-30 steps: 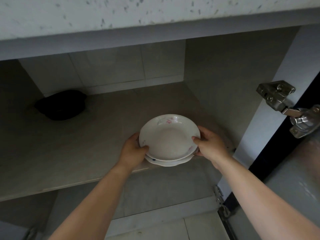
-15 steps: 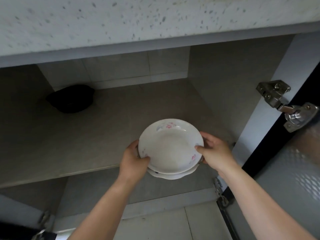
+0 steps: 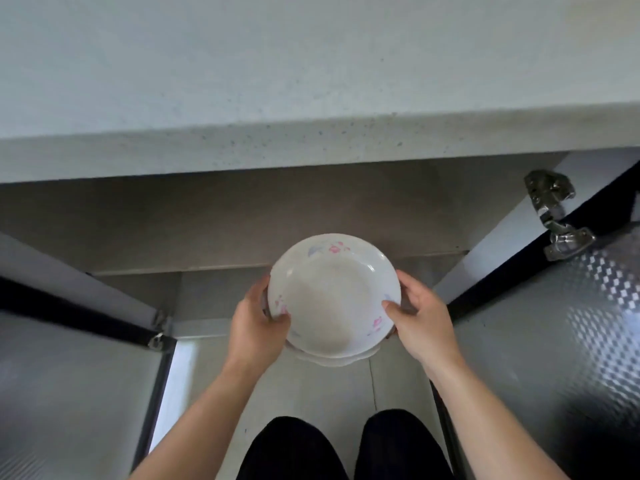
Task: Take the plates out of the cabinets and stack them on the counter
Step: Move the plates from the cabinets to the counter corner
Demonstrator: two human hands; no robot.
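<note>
White china w/ pink flowers: thumbs (image 3: 281, 318) hook over the rim, left hand (image 3: 254, 327) & right hand (image 3: 420, 327) grasping opposite sides of 2 stacked plates (image 3: 332, 296), held in air outside the cabinet (image 3: 242, 216) opening, below the counter (image 3: 311, 81) front edge. Keep stack level, lift clear of that edge, set down well back. Count: 2 plates, 2 open doors (image 3: 554, 341).

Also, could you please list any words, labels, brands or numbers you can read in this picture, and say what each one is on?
There is no text to read here.
The plates, held by the left hand and the right hand, carry only pink and blue flowers, no lettering.
The door hinge shows no legible stamp.
The counter has only dark specks.
</note>
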